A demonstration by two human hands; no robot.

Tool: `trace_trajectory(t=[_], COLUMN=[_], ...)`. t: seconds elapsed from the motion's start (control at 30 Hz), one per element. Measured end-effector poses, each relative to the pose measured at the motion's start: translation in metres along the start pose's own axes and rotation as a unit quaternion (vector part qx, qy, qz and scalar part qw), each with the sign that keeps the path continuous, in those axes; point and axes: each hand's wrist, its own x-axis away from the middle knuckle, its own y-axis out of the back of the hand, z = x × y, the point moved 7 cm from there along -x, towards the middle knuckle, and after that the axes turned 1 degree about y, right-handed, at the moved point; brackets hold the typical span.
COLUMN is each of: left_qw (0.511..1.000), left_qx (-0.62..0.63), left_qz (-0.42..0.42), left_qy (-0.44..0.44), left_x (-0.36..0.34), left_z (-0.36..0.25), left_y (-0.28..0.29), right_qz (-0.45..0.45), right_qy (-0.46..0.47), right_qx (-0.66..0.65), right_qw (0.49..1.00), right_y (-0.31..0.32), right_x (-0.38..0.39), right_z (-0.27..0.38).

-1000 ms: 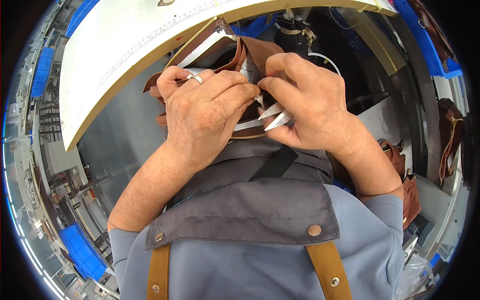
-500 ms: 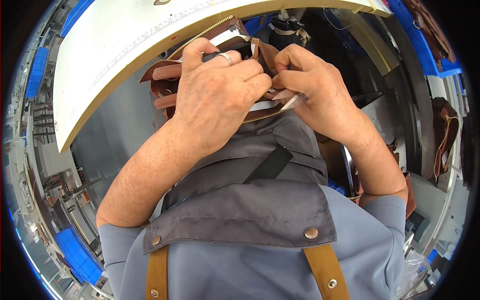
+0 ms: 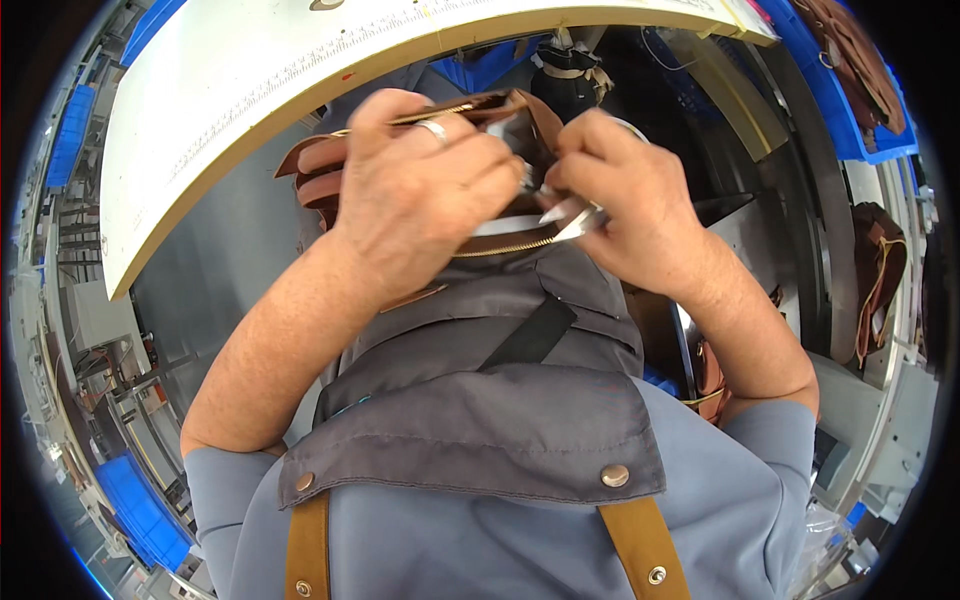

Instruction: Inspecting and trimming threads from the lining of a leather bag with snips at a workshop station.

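Note:
A brown leather bag [image 3: 505,110] with a brass zipper is held up in front of my chest. My left hand [image 3: 420,200], wearing a ring, grips the bag's left side, its fingers wrapped over the leather. My right hand [image 3: 625,200] holds small metal snips [image 3: 568,215] with the blades pointing left at the zipper edge [image 3: 510,245]. The two hands nearly touch at the bag's opening. Most of the bag is hidden behind my hands. Below them hangs my grey apron [image 3: 480,420] with tan straps.
A white worktable [image 3: 240,90] with a printed ruler along its edge curves across the top left. Blue bins [image 3: 850,110] with brown leather pieces sit at the upper right. Another brown bag [image 3: 875,270] hangs at the right. Metal machine parts lie behind my hands.
Both hands have shifted with the bag, the left one turning so its ring faces up. The snips now point at the zipper edge rather than below the hands.

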Motion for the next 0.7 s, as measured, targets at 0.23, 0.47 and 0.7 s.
trace_trajectory(t=[0.23,0.47,0.7], left_qw=[1.0,0.988,0.983], left_qx=[-0.011,0.104,0.013], left_qz=[-0.02,0.005,0.01], left_qy=[0.016,0.112,0.183], left_x=[0.012,0.008,-0.007], left_z=[-0.009,-0.011,0.012], left_y=[0.019,0.036,0.038], right_qz=[-0.035,-0.056,-0.102], right_qy=[-0.026,-0.103,-0.038], right_qx=[0.022,-0.022,0.001], right_qw=[0.999,0.993,0.994], right_y=[0.012,0.005,-0.01], right_x=[-0.008,-0.019,-0.032], right_z=[0.003,-0.011,-0.007])
